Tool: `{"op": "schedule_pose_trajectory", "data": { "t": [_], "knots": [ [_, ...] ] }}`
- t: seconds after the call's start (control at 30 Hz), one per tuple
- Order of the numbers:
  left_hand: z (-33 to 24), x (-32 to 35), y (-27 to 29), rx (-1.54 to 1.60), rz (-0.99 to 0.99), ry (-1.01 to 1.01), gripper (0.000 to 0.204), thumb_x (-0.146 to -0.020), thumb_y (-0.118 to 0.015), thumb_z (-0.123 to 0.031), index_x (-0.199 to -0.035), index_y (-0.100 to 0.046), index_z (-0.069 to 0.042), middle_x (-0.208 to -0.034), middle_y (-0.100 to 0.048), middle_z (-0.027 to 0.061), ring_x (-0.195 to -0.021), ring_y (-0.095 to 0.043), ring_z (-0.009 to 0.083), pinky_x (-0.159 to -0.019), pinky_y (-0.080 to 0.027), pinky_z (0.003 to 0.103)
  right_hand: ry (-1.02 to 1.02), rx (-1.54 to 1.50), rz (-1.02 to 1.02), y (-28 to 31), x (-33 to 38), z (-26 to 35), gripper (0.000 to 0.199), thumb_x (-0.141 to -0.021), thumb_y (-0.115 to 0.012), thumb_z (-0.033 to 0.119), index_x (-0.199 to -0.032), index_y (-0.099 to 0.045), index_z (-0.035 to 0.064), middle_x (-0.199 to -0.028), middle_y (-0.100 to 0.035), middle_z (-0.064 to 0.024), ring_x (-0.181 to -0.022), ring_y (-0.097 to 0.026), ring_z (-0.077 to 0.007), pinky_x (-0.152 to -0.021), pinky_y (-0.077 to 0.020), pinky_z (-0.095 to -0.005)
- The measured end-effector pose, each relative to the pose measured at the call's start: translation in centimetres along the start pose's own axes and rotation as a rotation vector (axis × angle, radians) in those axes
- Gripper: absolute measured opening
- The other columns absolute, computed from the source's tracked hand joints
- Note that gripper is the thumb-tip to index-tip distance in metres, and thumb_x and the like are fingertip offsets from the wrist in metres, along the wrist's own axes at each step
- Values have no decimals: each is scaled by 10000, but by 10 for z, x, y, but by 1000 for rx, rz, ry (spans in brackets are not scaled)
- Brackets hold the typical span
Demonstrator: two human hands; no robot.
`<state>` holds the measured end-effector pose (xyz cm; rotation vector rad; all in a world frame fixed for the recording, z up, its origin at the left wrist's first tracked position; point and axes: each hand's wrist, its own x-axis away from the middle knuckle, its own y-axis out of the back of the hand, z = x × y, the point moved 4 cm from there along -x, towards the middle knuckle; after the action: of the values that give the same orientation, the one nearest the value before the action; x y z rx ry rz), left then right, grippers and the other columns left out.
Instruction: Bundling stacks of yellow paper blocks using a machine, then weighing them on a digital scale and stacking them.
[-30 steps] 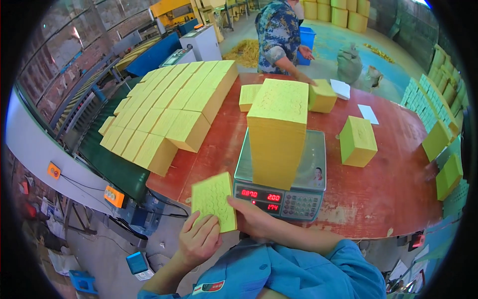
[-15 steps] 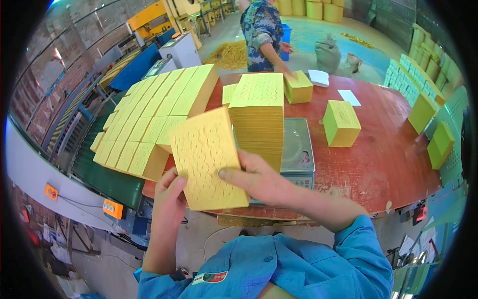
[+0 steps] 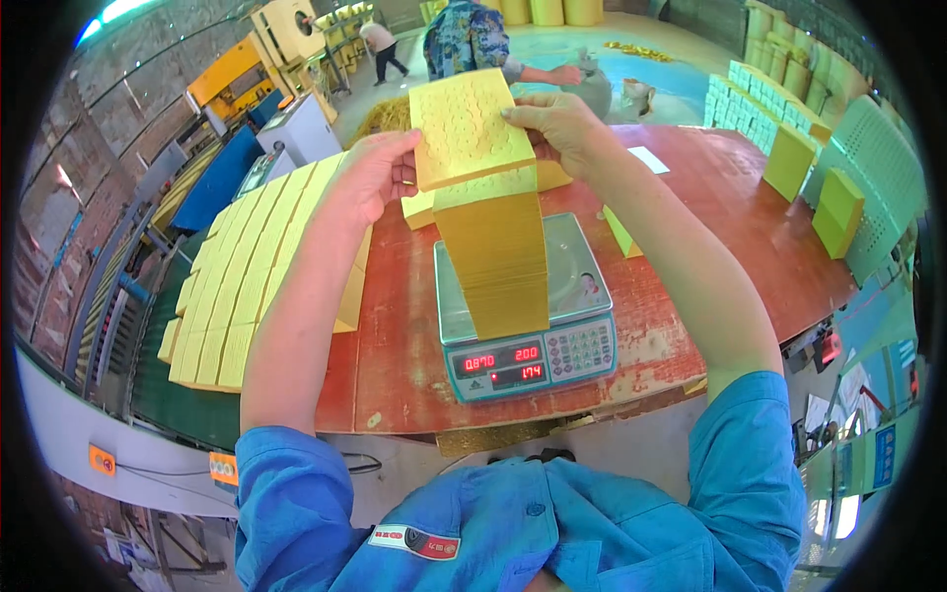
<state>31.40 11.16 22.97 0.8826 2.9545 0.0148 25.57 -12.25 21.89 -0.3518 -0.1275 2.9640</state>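
Note:
Between my two hands is a thin bundle of yellow paper sheets (image 3: pixel 469 128) with a wavy pressed pattern on top. My left hand (image 3: pixel 380 173) pinches its left edge, and my right hand (image 3: pixel 560 128) grips the far right corner, thumb on top. Right beneath it rises a tall stack of yellow paper (image 3: pixel 493 261) standing on a digital scale (image 3: pixel 582 350) with lit red figures. Whether the bundle touches the stack top, I cannot tell. My right forearm partly covers another yellow paper block (image 3: pixel 621 233) on the red table (image 3: pixel 691 286).
Rows of yellow paper stacks (image 3: pixel 237 286) fill the green belt (image 3: pixel 168 345) at left. Two yellow blocks (image 3: pixel 789 163) stand by a perforated green panel (image 3: pixel 878 178) at right. A white sheet (image 3: pixel 648 160) lies on the table. Beyond it stands a co-worker in camouflage (image 3: pixel 464 39).
The bundle has gone up and away from me, to above the stack on the scale. My left hand has risen with it. The co-worker has turned and drawn back from the table.

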Motion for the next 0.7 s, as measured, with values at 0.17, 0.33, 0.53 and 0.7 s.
{"op": "schedule_pose_trajectory", "data": {
  "t": [0.17, 0.33, 0.53, 0.7],
  "knots": [
    [25, -12, 6, -118, -22, 148, 214, -940, -605, -291, -850, -678, -110, -685, -658, 21, -531, -587, 120, -481, -426, 253, -108, 121, -60, 1, 11, -12, 276, -858, -737, 201, -1080, -692, 42, -801, -669, -28, -641, -600, -107, -574, -449, -250],
    [39, -9, 2, -219, 27, 153, 219, -927, -600, -370, -890, -635, -157, -695, -646, -16, -511, -549, 82, -458, -374, 229, -55, 171, -55, 5, 17, -26, 296, -859, -716, 175, -1085, -687, -13, -756, -654, -51, -541, -565, -104, -462, -388, -252],
    [41, -3, -2, -258, -15, 150, 228, -950, -574, -361, -883, -599, -144, -664, -616, 0, -462, -526, 95, -411, -361, 229, -34, 108, -71, 6, 16, -34, 354, -849, -728, 185, -1117, -669, -39, -790, -666, -73, -586, -595, -122, -501, -445, -267],
    [37, 2, -7, -286, -69, 131, 247, -979, -536, -306, -846, -576, -103, -643, -614, 34, -441, -535, 122, -379, -368, 263, -31, 150, -76, 3, 29, -25, 496, -861, -721, 177, -1265, -558, -60, -852, -652, -76, -641, -584, -118, -554, -460, -254]
  ]
}}
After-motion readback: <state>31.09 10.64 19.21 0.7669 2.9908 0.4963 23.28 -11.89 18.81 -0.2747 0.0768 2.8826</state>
